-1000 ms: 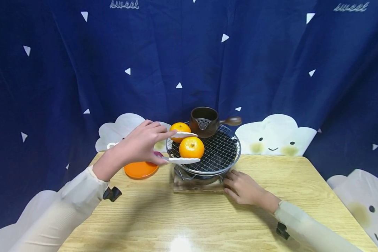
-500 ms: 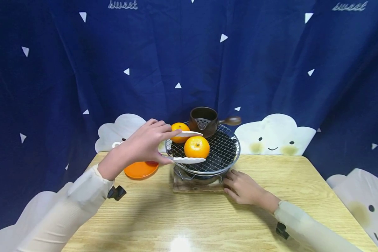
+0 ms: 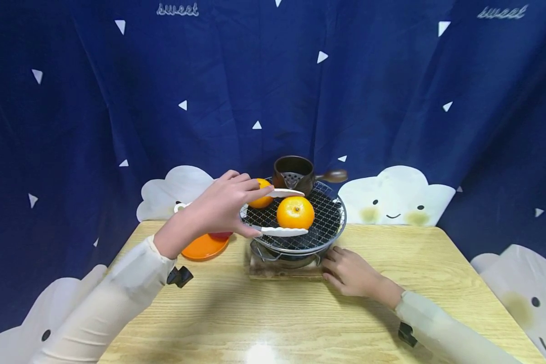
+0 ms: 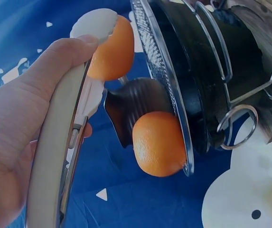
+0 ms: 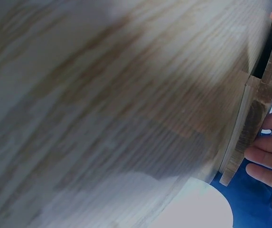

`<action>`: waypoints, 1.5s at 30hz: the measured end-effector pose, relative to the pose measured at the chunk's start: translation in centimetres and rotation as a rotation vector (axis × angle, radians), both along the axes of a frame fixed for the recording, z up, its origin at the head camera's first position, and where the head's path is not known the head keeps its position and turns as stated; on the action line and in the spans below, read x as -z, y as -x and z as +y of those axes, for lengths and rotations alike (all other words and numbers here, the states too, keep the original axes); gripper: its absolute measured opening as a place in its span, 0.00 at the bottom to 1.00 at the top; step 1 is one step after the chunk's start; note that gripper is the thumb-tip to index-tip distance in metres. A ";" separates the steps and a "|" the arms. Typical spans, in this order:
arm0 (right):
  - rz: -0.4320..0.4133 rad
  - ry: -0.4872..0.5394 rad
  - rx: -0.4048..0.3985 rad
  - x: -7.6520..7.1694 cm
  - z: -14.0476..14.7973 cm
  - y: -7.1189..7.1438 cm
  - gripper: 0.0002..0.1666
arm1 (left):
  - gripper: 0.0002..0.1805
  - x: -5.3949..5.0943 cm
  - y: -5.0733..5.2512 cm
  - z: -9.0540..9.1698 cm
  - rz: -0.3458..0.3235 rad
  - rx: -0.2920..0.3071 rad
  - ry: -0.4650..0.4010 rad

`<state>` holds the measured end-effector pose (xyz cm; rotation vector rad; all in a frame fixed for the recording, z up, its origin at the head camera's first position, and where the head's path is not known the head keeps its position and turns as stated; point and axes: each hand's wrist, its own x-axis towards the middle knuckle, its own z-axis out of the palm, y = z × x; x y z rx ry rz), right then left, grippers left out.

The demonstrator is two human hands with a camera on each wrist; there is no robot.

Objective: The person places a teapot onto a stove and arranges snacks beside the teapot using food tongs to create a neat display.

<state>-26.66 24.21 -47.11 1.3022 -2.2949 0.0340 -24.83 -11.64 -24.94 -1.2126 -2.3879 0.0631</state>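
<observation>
My left hand (image 3: pixel 229 205) grips a pair of tongs (image 4: pixel 52 147) with white scalloped tips. Between those tips an orange (image 3: pixel 296 213) is held, apart from the wire rack (image 4: pixel 166 61) in the left wrist view. A second orange (image 4: pixel 159 144) rests on the rack, partly behind my left hand in the head view. The round tabletop grill (image 3: pixel 296 247) under the rack stands on a wooden base (image 3: pixel 277 272). Against that base's right corner rests my right hand (image 3: pixel 352 273), fingers relaxed and touching the wood (image 5: pixel 254 116) in the right wrist view.
A dark brown side-handled pot (image 3: pixel 293 174) sits at the back of the rack, its handle pointing right. On the left of the table (image 3: pixel 273 318) lies an orange plate (image 3: pixel 205 247) with a reddish thing (image 3: pixel 220 235) partly hidden by my left hand. A blue curtain (image 3: pixel 264 91) hangs behind.
My left hand has moved right, carrying the orange in the tongs further over the rack. My right hand has stayed at the wooden base.
</observation>
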 end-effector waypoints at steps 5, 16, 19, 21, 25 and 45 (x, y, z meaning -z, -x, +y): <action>0.002 0.000 0.002 0.1 0.0 -0.1 0.09 | 0.51 -0.1 0.0 0.7 0.012 0.001 0.019; 0.018 0.019 -0.018 0.3 0.1 0.2 0.08 | 0.50 -0.2 0.2 2.3 0.057 0.021 0.039; 0.020 0.022 -0.025 0.3 0.1 0.2 0.08 | 0.50 -0.2 0.3 2.9 0.077 0.013 0.051; 0.019 0.022 -0.027 0.3 0.1 0.2 0.08 | 0.51 -0.2 0.4 3.4 0.088 0.008 0.059; 0.014 0.018 -0.025 0.3 0.1 0.3 0.07 | 0.52 0.0 0.6 4.2 0.124 -0.004 0.081; 0.013 0.000 -0.014 0.3 0.0 0.2 0.07 | 0.53 0.3 1.4 7.3 0.149 -0.077 0.121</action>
